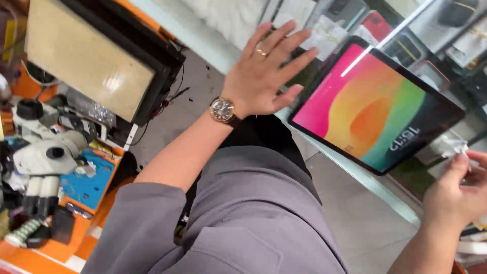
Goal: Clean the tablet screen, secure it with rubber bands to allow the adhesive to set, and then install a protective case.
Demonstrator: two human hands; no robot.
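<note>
My left hand (264, 71) is held out flat with the fingers spread and holds nothing. It wears a gold ring and a brown-strapped wristwatch (223, 110). Its thumb is right beside the near edge of a black tablet (375, 106), and I cannot tell whether it touches. The tablet lies on a glass counter (355, 170), its screen lit in pink, orange and green. At the lower right my right hand (454, 195) pinches a small crumpled white wipe (449, 147) just off the tablet's corner. My grey shirt fills the lower middle.
A stereo microscope (43, 157) stands on an orange workbench at the left, above a blue mat (91, 185) with small tools. A black-framed flat panel (86, 56) with a beige face sits at the upper left. Phones and cases lie under the glass (375, 23).
</note>
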